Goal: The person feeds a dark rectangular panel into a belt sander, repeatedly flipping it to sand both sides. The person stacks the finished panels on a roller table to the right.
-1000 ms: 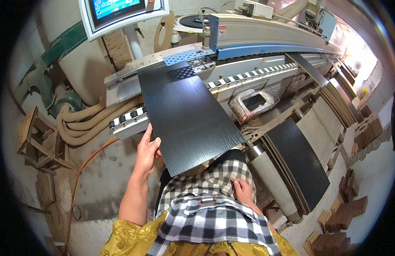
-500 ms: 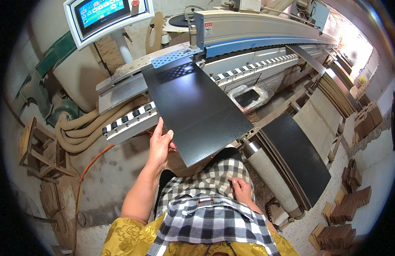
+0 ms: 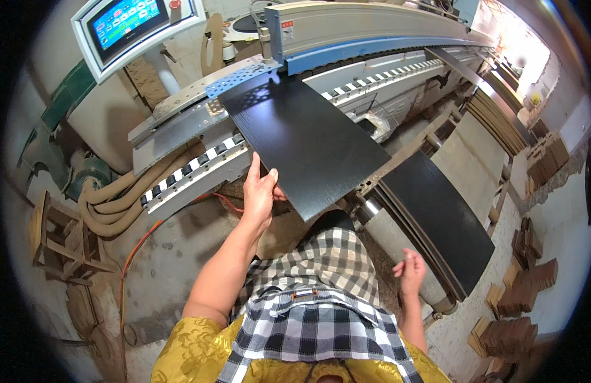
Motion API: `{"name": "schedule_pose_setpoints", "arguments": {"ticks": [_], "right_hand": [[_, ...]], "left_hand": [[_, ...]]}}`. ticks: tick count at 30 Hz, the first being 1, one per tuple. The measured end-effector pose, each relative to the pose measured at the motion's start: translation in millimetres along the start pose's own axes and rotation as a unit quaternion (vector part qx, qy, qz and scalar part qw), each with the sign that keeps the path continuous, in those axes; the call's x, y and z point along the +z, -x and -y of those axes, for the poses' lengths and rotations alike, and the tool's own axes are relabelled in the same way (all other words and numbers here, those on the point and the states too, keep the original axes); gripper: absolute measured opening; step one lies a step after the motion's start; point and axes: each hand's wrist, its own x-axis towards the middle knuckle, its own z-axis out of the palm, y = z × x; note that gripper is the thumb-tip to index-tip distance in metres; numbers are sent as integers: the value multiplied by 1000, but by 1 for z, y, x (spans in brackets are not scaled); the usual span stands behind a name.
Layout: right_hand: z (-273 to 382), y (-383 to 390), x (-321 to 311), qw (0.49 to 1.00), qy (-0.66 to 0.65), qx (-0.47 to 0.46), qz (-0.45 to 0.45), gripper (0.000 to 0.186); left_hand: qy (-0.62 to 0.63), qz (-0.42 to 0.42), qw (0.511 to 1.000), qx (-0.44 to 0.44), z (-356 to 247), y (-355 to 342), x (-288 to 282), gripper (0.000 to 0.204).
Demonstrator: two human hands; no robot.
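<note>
Black panel (image 3: 308, 140) at centre of frame, lying aslant, far end up at the blue guard (image 3: 241, 78), whose dotted shadow fell across it; near corner jutting toward the apron (image 3: 314, 274). It had shifted rightward along the machine (image 3: 378, 32) within the last second, baring more of the roller rail (image 3: 193, 169) at left. I took that for a feed under way, panel not yet clear of the guard.

Left hand (image 3: 260, 191) had gone along with it: gripping the left edge, thumb above, other fingers tucked partly out of sight beneath.

Right hand (image 3: 410, 271) had come off the apron; now empty, fingers loosely curled, above the grey roller (image 3: 394, 236), lower right. That left one hand guiding.

Just beyond, right: a stack (image 3: 439, 210) with a black top. Upper left, screen (image 3: 126, 25) lit; hoses (image 3: 110, 214) below.
</note>
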Motion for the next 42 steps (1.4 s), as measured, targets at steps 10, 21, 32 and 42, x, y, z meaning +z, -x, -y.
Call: {"name": "schedule_pose_setpoints", "arguments": {"ticks": [10,21,32,42], "right_hand": [[13,-14,-140,892,178,-175,-377,29],[-23,-17,-214,870,257,50,-418,58],[-17,23,-257,785,441,66,-430,48],[-23,61,-222,950,186,-5,-252,38]], "left_hand": [[83,-32,996,24,68,-51,69,35],[-475,356,803,-51,178,-66,182,85],[-301,213,929,-30,188,-19,128,45],[-15,58,977,-202,104,35,43,33]]}}
